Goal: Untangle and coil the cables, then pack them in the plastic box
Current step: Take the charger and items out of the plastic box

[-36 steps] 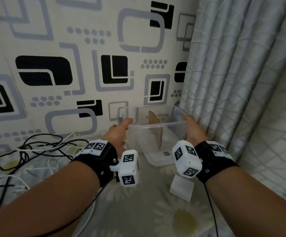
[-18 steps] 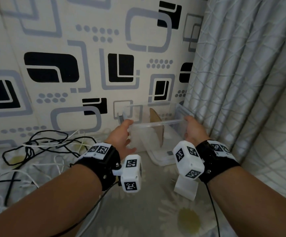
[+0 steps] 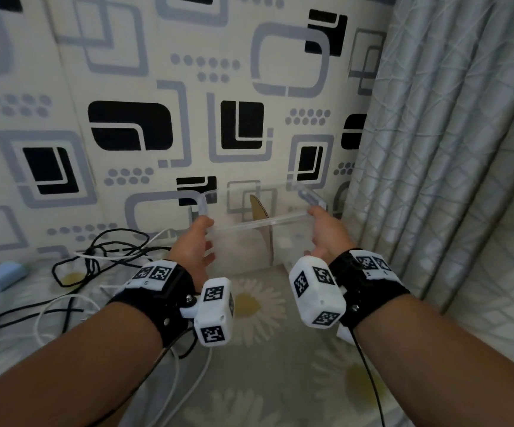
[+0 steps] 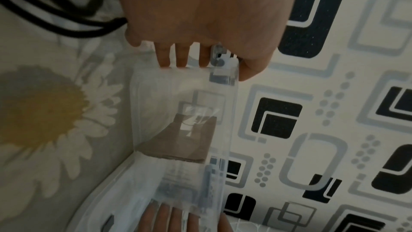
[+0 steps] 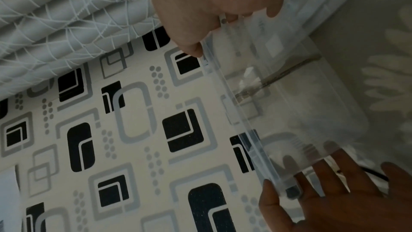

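Note:
A clear plastic box (image 3: 258,224) with a brown cardboard piece (image 3: 263,232) standing inside is held in the air between my hands, near the patterned wall. My left hand (image 3: 198,241) grips its left end, thumb on the rim and fingers against the wall (image 4: 176,55). My right hand (image 3: 323,232) grips the right end in the same way, thumb on the rim (image 5: 191,48). The box (image 4: 183,94) shows as see-through in the left wrist view. Tangled black and white cables (image 3: 101,257) lie on the flowered sheet at the left, apart from both hands.
A grey curtain (image 3: 434,149) hangs close on the right. The box's white lid (image 5: 312,6) lies on the sheet under the box. A pale blue charger (image 3: 1,275) sits at the far left. A small white part (image 3: 343,332) lies below my right wrist.
Both hands have lifted the box up off its white lid. The left hand's fingers now lie against the box's end wall.

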The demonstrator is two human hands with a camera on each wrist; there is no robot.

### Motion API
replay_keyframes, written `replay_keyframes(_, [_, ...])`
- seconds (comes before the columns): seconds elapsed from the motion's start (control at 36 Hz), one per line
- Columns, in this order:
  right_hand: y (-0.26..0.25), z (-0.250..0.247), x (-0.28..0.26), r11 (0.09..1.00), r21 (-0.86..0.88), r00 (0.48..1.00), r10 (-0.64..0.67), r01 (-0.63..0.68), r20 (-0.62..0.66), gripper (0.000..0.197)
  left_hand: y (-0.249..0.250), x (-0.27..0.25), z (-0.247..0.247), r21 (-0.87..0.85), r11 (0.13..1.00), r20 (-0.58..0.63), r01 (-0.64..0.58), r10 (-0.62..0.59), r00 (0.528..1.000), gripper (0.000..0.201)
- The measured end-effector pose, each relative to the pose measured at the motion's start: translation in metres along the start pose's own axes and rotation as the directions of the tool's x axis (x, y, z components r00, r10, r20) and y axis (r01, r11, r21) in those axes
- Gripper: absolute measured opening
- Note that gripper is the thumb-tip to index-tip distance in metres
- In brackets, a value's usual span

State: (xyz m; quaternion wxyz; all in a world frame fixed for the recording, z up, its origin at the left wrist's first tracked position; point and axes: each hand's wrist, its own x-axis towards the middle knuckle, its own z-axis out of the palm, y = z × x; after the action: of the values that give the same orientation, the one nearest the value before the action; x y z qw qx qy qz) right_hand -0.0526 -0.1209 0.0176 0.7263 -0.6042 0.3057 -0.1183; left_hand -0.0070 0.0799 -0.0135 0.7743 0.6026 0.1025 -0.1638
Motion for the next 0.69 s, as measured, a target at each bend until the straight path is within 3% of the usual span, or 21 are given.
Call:
replay_keyframes(0.22, [0.009,0.024,-0.008,0.999,0.018,1.000,0.028,-0.028,0.006,0.029,0.005,-0.003,-0.022,-0.105,0.994,-0.046,-0.038,0.033,0.998,0.011])
replay_keyframes(0.61, [0.027,0.055,-0.017,0.996,0.022,0.994,0.086,-0.087,0.071,0.027,0.011,0.005,-0.061,-0.140,0.990,-0.107,-0.021,0.006,0.994,0.019])
replay_keyframes(0.69, [0.029,0.056,-0.017,0.996,0.016,0.993,0.087,-0.089,0.084,0.026,0.011,0.006,-0.063,-0.116,0.993,-0.096,-0.005,-0.006,0.995,0.030])
